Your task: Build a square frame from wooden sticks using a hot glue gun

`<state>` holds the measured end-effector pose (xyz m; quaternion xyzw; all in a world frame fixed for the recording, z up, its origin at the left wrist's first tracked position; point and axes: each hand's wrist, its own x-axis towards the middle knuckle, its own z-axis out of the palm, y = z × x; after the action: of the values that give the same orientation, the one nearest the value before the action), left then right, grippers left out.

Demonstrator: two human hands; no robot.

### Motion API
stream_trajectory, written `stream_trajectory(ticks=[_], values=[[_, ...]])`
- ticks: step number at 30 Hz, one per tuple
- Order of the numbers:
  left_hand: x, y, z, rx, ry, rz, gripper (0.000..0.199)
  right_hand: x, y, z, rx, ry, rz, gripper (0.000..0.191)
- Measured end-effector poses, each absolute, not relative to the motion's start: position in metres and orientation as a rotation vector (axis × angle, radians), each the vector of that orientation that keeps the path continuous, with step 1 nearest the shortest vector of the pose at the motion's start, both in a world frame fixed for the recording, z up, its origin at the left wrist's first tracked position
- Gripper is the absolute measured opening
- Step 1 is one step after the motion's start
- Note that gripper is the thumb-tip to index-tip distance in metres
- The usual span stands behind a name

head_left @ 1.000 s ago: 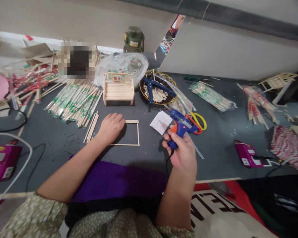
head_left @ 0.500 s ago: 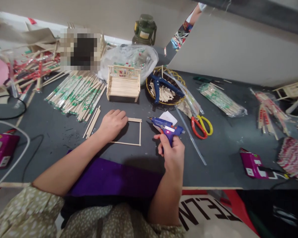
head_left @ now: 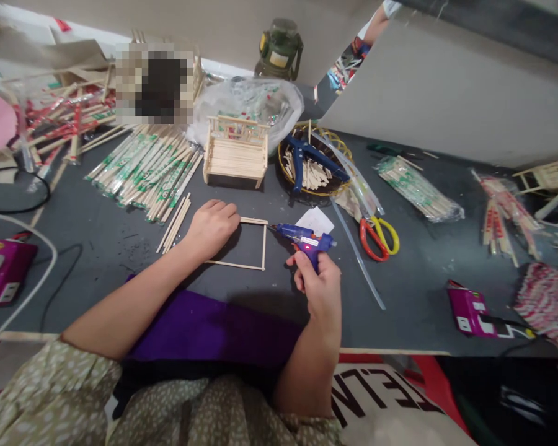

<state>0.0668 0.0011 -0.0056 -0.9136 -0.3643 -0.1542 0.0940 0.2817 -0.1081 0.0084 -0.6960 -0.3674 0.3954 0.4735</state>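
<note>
My right hand (head_left: 318,272) grips a blue glue gun (head_left: 300,238) with a lit red light. The gun's nozzle points left, at the upper right corner of a rectangular frame of thin wooden sticks (head_left: 264,246) lying on the table. My left hand (head_left: 214,226), its fingers curled down, holds the frame's upper side; its fingertips and the frame's left part are hidden beneath it. Several loose sticks (head_left: 175,226) lie just left of that hand. Behind the frame stands a small bench made of sticks (head_left: 236,155).
A round basket (head_left: 286,176) holds blue cutters (head_left: 298,164) and short stick pieces. Scissors with red and yellow handles (head_left: 374,238) and clear glue sticks (head_left: 360,263) lie right. Wrapped chopsticks (head_left: 134,173) spread at left. Purple boxes (head_left: 472,310) sit at both sides.
My right hand has brought the glue gun left, so its nozzle is now by the frame's upper right corner. The left hand stays on the frame. The camera view has shifted slightly.
</note>
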Motion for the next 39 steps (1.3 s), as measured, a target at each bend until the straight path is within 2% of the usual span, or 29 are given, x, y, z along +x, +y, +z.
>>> stream_trajectory(ticks=[39], values=[[0.0688,0.0009,-0.0087,-2.683,-1.094,-0.489,0.021,0.2821,-0.1055,0.0007,-1.703,-0.912,1.012,0.033]])
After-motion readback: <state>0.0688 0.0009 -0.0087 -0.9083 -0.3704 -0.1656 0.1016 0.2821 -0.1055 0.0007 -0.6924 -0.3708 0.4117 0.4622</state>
